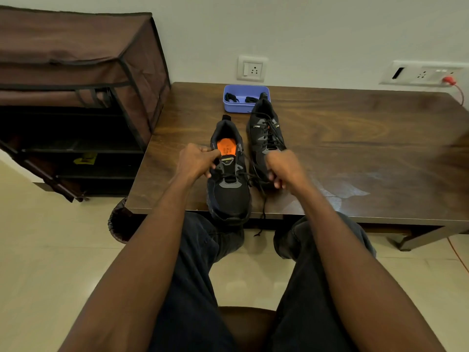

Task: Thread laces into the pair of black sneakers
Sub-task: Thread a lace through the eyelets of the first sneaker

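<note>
Two black sneakers stand side by side on the dark wooden table (355, 153). The left sneaker (229, 194) has an orange insole and its toe hangs over the table's front edge. My left hand (196, 160) grips its left upper edge beside the tongue. My right hand (281, 168) pinches a black lace (264, 199) that runs from this sneaker's lower eyelets and dangles past the table edge. The right sneaker (265, 128) stands further back with a lace through its eyelets.
A purple tray (229, 104) holding black lace bundles sits at the table's back edge, behind the sneakers. A brown fabric shoe rack (76, 97) stands left of the table. Wall sockets are behind. My knees are under the table's front edge.
</note>
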Tool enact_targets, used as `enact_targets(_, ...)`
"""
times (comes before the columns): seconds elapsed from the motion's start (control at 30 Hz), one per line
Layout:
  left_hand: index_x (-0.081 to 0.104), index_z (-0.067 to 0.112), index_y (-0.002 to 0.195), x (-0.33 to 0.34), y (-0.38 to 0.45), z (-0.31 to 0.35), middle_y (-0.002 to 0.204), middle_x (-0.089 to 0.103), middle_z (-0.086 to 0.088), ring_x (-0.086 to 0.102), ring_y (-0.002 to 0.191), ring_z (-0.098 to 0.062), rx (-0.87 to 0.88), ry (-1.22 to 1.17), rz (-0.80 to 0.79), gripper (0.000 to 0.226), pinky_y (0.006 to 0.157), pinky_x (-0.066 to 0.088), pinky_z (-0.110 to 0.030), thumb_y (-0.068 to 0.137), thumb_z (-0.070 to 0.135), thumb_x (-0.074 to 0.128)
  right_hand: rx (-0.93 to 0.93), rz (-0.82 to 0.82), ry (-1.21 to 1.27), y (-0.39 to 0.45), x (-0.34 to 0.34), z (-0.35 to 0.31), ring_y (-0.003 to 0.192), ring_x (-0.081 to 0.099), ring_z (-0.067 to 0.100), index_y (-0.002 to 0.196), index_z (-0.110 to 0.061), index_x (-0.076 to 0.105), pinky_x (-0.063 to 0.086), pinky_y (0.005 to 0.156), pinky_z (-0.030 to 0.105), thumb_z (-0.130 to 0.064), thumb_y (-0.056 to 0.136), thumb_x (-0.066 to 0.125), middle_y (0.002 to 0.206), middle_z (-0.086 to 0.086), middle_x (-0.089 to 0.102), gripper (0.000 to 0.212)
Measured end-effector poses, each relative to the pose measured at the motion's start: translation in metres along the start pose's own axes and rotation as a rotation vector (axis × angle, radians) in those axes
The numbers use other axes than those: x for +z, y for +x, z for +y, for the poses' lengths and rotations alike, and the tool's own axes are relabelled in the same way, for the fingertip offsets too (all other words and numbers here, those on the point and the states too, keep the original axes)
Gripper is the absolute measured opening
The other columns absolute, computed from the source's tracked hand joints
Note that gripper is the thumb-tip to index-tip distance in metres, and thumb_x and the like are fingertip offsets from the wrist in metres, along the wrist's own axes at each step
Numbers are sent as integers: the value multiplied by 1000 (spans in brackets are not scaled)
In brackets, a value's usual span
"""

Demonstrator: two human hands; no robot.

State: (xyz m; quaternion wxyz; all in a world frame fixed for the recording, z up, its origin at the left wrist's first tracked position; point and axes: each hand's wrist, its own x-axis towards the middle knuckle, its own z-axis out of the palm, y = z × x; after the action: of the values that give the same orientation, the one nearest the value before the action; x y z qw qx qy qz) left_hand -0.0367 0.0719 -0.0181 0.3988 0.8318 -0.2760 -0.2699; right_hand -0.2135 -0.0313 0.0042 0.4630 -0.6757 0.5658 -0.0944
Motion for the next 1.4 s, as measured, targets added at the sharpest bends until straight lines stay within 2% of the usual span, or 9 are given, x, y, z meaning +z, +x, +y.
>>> enact_targets(0.07, 70, 16, 72, 1, 0, -2, 69, 71, -4, 59, 48, -9, 33, 24, 7, 23, 40, 41, -19, 88, 33, 68, 42, -204, -133, 0, -3, 4, 46, 53, 20, 67, -8, 57, 46, 49, 31, -19, 91, 51, 57, 6, 57, 26)
enact_targets(0.2, 75, 15, 85, 2, -1, -3, 69, 69, 6, 59, 52, 4, 99, 35, -5, 15, 44, 41, -10, 86, 29, 72, -282, 108, -256, 11, 16, 6, 75, 64, 23, 72, -13, 58, 55, 74, 39, -21, 88, 63, 71, 2, 63, 18)
enact_targets(0.37, 70, 21, 89, 3, -4, -2, 76, 69, 7, 62, 57, 5, 123, 73, -63, 14, 45, 42, -6, 82, 30, 78, -285, 28, -198, 18, 45, 0, 83, 63, 21, 98, -16, 56, 55, 74, 41, -46, 84, 71, 90, 3, 65, 36)
enact_targets(0.53, 69, 21, 99, -1, 1, -4, 88, 72, 2, 71, 81, -12, 76, -16, -68, 18, 78, 61, -36, 83, 18, 76, -261, -20, -141, 29, 43, -4, 91, 63, 23, 111, -19, 47, 51, 76, 41, -37, 85, 67, 102, 5, 64, 37)
enact_targets(0.7, 49, 26, 119, -2, -1, -2, 93, 71, -10, 72, 84, -22, 68, -74, -92, 42, 81, 59, -46, 86, 7, 67, -133, -144, 80, 34, 31, -2, 93, 68, 22, 118, -19, 45, 58, 85, 44, -21, 89, 63, 104, 8, 66, 34)
enact_targets(0.93, 73, 20, 87, 3, -1, 1, 94, 70, -16, 63, 81, -29, 143, 67, -166, 36, 74, 54, -39, 90, -4, 46, -53, -249, 280, 35, 25, -1, 74, 64, 13, 113, -12, 50, 60, 76, 36, -4, 90, 62, 89, 6, 64, 27)
enact_targets(1.07, 74, 20, 101, 7, -6, 5, 80, 66, -5, 51, 60, -10, 154, 154, -165, 27, 53, 38, -20, 97, 9, 50, -85, -253, 236, 34, 26, 2, 67, 66, 15, 105, -14, 53, 58, 82, 40, -7, 86, 68, 83, 6, 66, 25)
enact_targets(1.2, 76, 22, 102, 11, -9, 6, 95, 72, -6, 61, 82, -13, 168, 154, -274, 14, 74, 48, -26, 91, 27, 68, -124, -234, 180, 35, 27, 2, 75, 66, 16, 102, -12, 60, 58, 81, 37, -12, 85, 71, 83, 6, 67, 20)
enact_targets(1.4, 74, 8, 86, 11, -9, 6, 94, 71, -17, 58, 81, -18, 135, 161, -337, 13, 76, 48, -36, 89, 21, 71, -169, -201, 101, 35, 29, 1, 84, 70, 26, 94, -11, 67, 58, 84, 44, -16, 82, 73, 87, 11, 71, 14)
